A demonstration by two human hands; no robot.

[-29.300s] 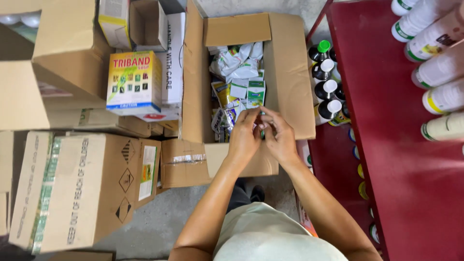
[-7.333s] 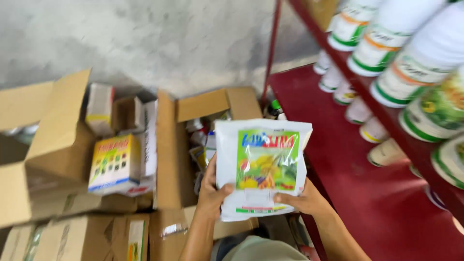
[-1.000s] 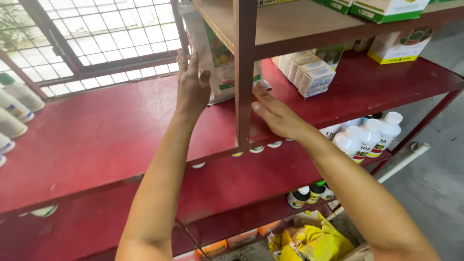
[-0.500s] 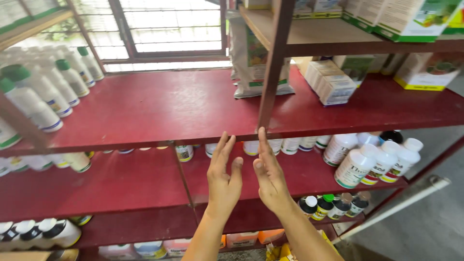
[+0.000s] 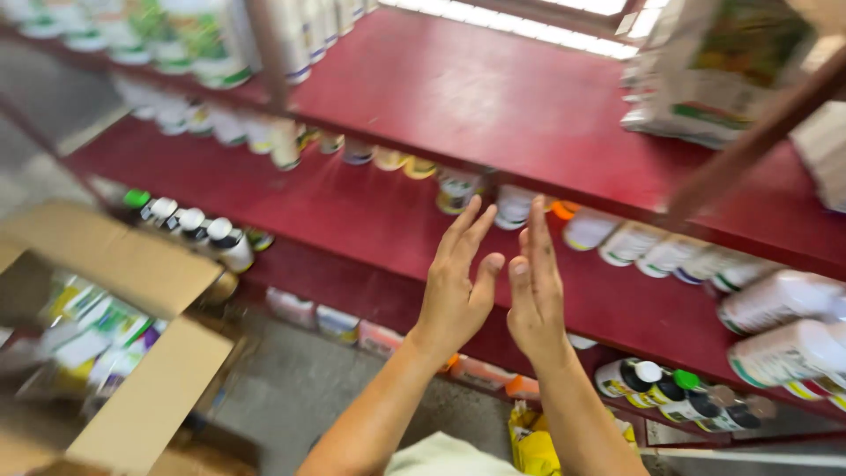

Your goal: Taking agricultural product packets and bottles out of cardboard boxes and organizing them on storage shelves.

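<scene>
My left hand [image 5: 456,280] and my right hand [image 5: 534,284] are raised side by side in front of the red metal shelves [image 5: 493,97], fingers straight and apart, holding nothing. They touch no object. A white pouch with a green and yellow picture [image 5: 718,70] stands on the upper shelf at the top right. Down at the left, an open cardboard box [image 5: 150,273] holds several small white and green packets [image 5: 84,326].
White bottles [image 5: 784,326] lie along the middle shelf and on the upper left. Black bottles with white and green caps [image 5: 189,227] stand low on the left and lower right. A yellow bag [image 5: 533,432] lies on the grey floor [image 5: 291,397].
The view has swung left and down, bringing the open box into sight. Both hands stay empty and raised together; the pouch remains on the upper shelf.
</scene>
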